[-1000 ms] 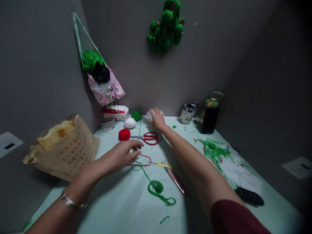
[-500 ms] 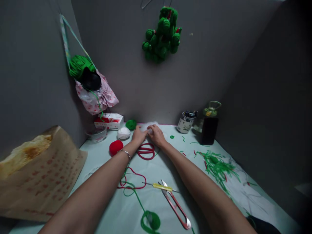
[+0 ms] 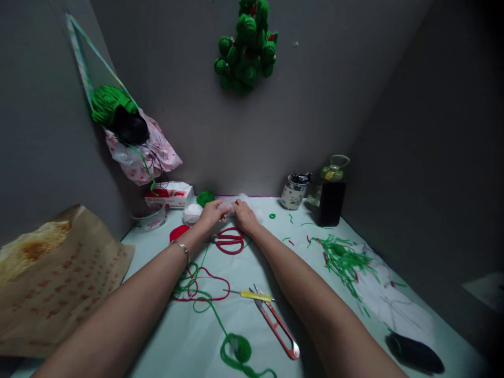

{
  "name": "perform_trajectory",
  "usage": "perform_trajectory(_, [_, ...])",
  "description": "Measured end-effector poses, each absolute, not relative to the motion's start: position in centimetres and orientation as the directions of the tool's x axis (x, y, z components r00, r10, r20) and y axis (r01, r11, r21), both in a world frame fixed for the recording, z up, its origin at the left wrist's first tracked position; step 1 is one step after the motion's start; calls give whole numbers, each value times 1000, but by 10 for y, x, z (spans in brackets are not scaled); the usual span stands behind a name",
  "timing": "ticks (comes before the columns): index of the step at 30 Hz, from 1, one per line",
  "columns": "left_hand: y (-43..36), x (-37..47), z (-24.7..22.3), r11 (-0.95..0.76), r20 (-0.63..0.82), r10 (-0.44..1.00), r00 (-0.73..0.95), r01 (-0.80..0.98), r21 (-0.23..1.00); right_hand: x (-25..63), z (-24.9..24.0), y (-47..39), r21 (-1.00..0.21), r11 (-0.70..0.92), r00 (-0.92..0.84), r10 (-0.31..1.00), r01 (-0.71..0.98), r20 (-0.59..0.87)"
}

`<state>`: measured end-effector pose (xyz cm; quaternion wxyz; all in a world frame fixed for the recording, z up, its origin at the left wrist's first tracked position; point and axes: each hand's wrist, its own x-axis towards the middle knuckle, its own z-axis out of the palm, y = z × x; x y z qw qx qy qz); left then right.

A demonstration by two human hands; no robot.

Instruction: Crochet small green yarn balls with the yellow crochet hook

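Note:
Both arms reach to the back of the table. My left hand [image 3: 213,212] has its fingers closed on a tuft of white stuffing [image 3: 225,208]. Against the rest of the white fluff [image 3: 254,210], my right hand [image 3: 244,214] curls its fingers; they are pressed into the fluff close to the left hand. Red-handled scissors [image 3: 230,241] lie just in front of the hands. A white yarn ball [image 3: 192,213], a green one [image 3: 205,198] and a partly covered red one [image 3: 179,233] sit to the left.
A yellow-handled hook [image 3: 255,296] and red snips [image 3: 277,325] lie between the forearms, near a green yarn ball [image 3: 241,348]. Green strands [image 3: 344,260], a jar [image 3: 293,194] and a black phone [image 3: 331,203] are right. A paper bag [image 3: 59,289] stands left.
The left hand has drawn slightly away from the right, with white stuffing now showing at its fingers. The whole view has shifted, so things appear farther left and a little higher.

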<state>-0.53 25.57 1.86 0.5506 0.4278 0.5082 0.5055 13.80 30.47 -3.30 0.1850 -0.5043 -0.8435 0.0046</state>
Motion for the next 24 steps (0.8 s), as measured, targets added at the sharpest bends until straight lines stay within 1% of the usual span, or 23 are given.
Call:
perform_trajectory(3, [227, -19, 46, 19, -30, 999, -35, -296, 955, 135, -25, 302, -208, 466, -401, 869, 860, 291])
perform_trajectory(6, [188, -29, 69, -94, 53, 994, -100, -467, 879, 134, -9, 297, -241, 461, -399, 878, 854, 264])
perform_trajectory(8, [162, -32, 78, -109, 57, 992, -111, -548, 829, 138, 7, 288, -268, 467, -404, 877, 842, 260])
perform_trajectory(11, [129, -35, 81, -70, 25, 996, -83, -611, 788, 148, 34, 262, -296, 464, -377, 874, 835, 306])
perform_trajectory(14, [102, -36, 77, 9, -15, 1000, -5, -608, 794, 162, 57, 214, -331, 480, -377, 865, 813, 330])
perform_trajectory(17, [78, -34, 70, 59, -12, 996, 89, -561, 826, 172, 64, 147, -385, 532, -463, 846, 754, 262])
perform_trajectory(21, [49, -29, 56, 105, -22, 983, 180, -462, 881, 177, 47, 59, -442, 571, -566, 809, 692, 159])
perform_trajectory(24, [34, -26, 45, 130, -50, 974, 220, -368, 921, 178, 25, 19, -478, 574, -609, 787, 665, 97])
